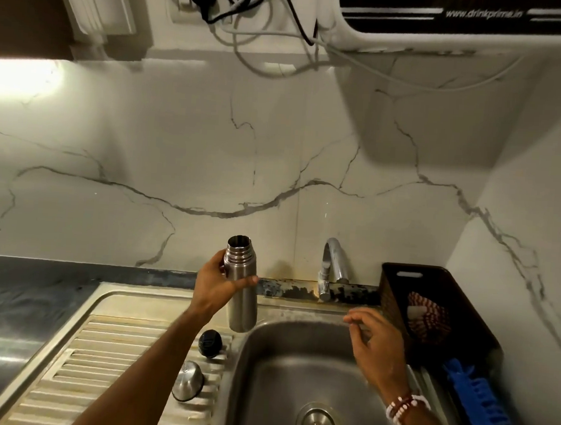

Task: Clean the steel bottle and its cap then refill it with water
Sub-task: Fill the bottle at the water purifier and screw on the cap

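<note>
With the left hand (217, 285) wrapping its grip round the uncapped bottle (242, 295) upright over the sink (286, 311) rim, and the right hand (374, 344) spread empty near the tap (333, 265), the mouth should be centred under the spout before water runs.

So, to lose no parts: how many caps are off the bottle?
2, both on the drainboard: a black cap beside the sink, a steel cap nearer the camera. The arm may hide more.
</note>
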